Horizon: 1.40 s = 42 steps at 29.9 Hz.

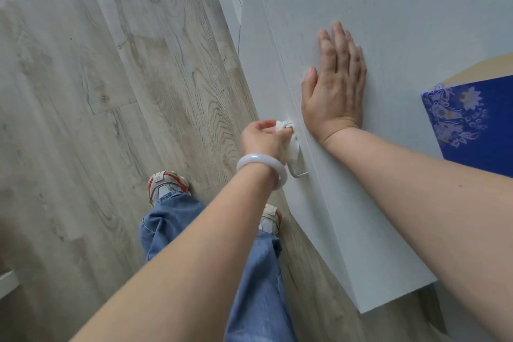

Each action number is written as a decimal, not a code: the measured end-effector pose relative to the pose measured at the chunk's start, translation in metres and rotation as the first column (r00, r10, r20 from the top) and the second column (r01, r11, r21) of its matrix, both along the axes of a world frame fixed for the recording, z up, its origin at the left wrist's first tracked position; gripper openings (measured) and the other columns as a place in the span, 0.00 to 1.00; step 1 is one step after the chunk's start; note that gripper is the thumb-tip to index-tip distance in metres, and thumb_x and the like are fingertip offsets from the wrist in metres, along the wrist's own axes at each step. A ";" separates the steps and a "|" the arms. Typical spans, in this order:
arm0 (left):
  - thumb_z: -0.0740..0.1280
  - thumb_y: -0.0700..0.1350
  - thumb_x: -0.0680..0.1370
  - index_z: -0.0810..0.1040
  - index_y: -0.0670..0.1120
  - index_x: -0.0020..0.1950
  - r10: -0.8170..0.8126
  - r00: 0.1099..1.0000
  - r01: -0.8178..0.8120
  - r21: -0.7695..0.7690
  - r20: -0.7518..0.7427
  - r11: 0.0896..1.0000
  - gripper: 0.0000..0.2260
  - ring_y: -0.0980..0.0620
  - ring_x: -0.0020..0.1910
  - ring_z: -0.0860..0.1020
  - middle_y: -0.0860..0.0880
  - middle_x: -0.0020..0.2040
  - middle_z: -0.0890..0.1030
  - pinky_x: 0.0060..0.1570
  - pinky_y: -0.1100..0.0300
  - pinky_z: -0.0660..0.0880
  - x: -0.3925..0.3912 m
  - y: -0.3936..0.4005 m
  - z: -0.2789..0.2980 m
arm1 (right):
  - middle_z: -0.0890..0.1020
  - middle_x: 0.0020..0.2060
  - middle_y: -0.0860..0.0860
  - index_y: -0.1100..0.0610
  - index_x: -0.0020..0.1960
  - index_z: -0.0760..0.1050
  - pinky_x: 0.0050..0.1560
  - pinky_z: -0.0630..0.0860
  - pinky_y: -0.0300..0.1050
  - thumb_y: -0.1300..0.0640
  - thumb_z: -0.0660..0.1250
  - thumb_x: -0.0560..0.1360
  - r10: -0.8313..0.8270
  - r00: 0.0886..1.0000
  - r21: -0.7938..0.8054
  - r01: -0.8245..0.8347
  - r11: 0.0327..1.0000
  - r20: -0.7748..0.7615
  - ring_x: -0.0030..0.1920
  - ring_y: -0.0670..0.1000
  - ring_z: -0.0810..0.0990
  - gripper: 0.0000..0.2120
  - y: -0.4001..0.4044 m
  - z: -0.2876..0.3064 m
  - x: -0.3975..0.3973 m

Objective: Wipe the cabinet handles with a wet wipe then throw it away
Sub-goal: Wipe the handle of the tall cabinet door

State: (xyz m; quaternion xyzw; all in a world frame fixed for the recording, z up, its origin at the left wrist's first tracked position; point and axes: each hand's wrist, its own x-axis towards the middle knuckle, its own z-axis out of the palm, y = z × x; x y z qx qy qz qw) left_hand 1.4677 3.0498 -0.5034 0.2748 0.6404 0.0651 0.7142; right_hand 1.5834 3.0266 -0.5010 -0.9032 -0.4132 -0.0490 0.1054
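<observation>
I look down on a pale grey cabinet (361, 203). Its slim metal handle (299, 174) sticks out from the front face, mostly covered. My left hand (262, 137), a white bangle on its wrist, grips a white wet wipe (291, 151) wrapped around the handle. My right hand (334, 86) lies flat with straight fingers on the cabinet top, just right of the handle.
A blue box (472, 125) with a floral print sits on the cabinet top at the right edge. Wood-look flooring (111, 91) fills the left. My legs in blue jeans and sneakers (166, 184) stand close to the cabinet front.
</observation>
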 end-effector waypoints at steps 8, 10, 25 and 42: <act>0.74 0.35 0.70 0.74 0.41 0.55 -0.154 0.988 0.155 0.013 -0.024 0.988 0.16 0.55 0.33 0.77 0.49 0.37 0.78 0.35 0.62 0.76 -0.011 -0.003 -0.002 | 0.64 0.74 0.56 0.59 0.73 0.65 0.74 0.56 0.53 0.53 0.54 0.75 0.010 1.000 0.012 -0.010 1.000 -0.006 0.74 0.56 0.62 0.27 0.000 0.001 0.000; 0.74 0.35 0.71 0.74 0.42 0.57 -0.231 0.973 0.232 0.051 -0.026 0.971 0.18 0.55 0.35 0.77 0.49 0.40 0.78 0.35 0.64 0.74 -0.003 0.017 0.000 | 0.64 0.74 0.56 0.58 0.73 0.65 0.74 0.55 0.53 0.53 0.54 0.75 0.006 1.000 0.014 -0.006 1.000 -0.003 0.74 0.56 0.62 0.27 0.000 0.000 -0.001; 0.73 0.36 0.71 0.74 0.45 0.52 0.256 0.966 -0.242 -0.263 0.022 0.934 0.13 0.53 0.40 0.80 0.50 0.41 0.82 0.43 0.59 0.77 -0.028 -0.084 0.002 | 0.62 0.75 0.55 0.58 0.73 0.64 0.75 0.54 0.52 0.53 0.54 0.75 0.001 1.000 -0.006 -0.001 1.000 -0.012 0.75 0.55 0.60 0.27 -0.001 0.001 0.000; 0.72 0.30 0.70 0.76 0.45 0.49 0.188 0.977 -0.189 0.000 0.099 0.982 0.14 0.55 0.39 0.80 0.50 0.41 0.82 0.40 0.65 0.79 -0.020 -0.042 -0.003 | 0.63 0.75 0.56 0.58 0.73 0.65 0.75 0.54 0.52 0.53 0.54 0.75 0.002 1.000 0.005 -0.002 1.000 -0.011 0.75 0.56 0.61 0.27 0.000 0.002 -0.001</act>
